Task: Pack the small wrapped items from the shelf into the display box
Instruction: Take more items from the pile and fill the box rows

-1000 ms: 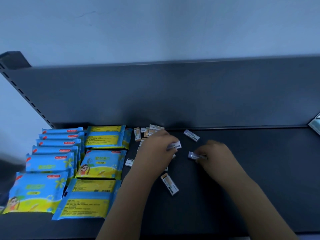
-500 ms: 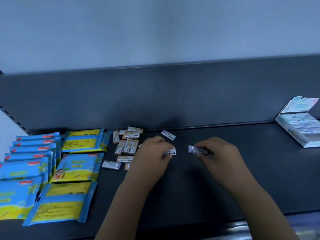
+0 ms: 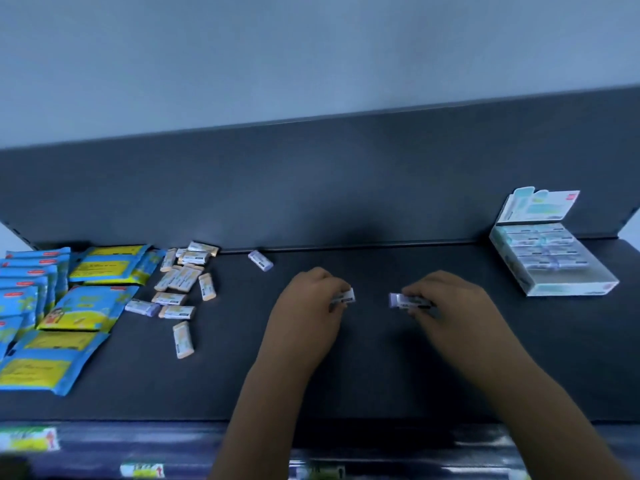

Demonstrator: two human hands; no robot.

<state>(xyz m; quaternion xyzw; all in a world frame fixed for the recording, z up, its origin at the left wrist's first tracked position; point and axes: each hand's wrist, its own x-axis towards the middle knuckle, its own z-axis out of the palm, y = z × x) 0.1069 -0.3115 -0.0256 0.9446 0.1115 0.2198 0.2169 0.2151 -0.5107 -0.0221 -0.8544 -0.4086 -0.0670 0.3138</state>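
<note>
Both my hands are mid-shelf with fingers curled. The left hand [image 3: 308, 306] pinches one white-sleeved wrapped item [image 3: 347, 294] at its fingertips. The right hand [image 3: 446, 303] pinches a lilac wrapped item [image 3: 397, 300], its end poking out toward 9 o'clock. The two held pieces are near each other but not touching.

The dark shelf [image 3: 346, 382] fills most of the view, with the dark back panel [image 3: 311, 185] at 12 o'clock. Blue-and-yellow wipe packs [image 3: 79, 306] lie in overlapping rows at 9 o'clock. They have red tags, a cartoon figure on one and yellow text panels on others, with print too blurred to read.

The display box [image 3: 568, 287] is at 2 o'clock, well apart from the right hand, with its lid flap [image 3: 540, 206] tipped up behind it. Rows of wrapped pieces already sit inside. There is a red mark at the lid corner, but the lettering is unreadable.

The loose pile [image 3: 183, 278] of wrapped items is at 10 o'clock, just beside the packs. Most are orange-ended with dark barcode-like strips, nothing legible. A lone lilac piece [image 3: 260, 260] lies by the back edge at 11 o'clock. Price strips [image 3: 27, 439] on the front edge at 7 o'clock are blurred.

Compared with half a second ago, the view has swung right. The box is now fully in view rather than cut off at the edge, and the packs are crowded to the left edge. The hands hold the same pieces, farther from the pile.
</note>
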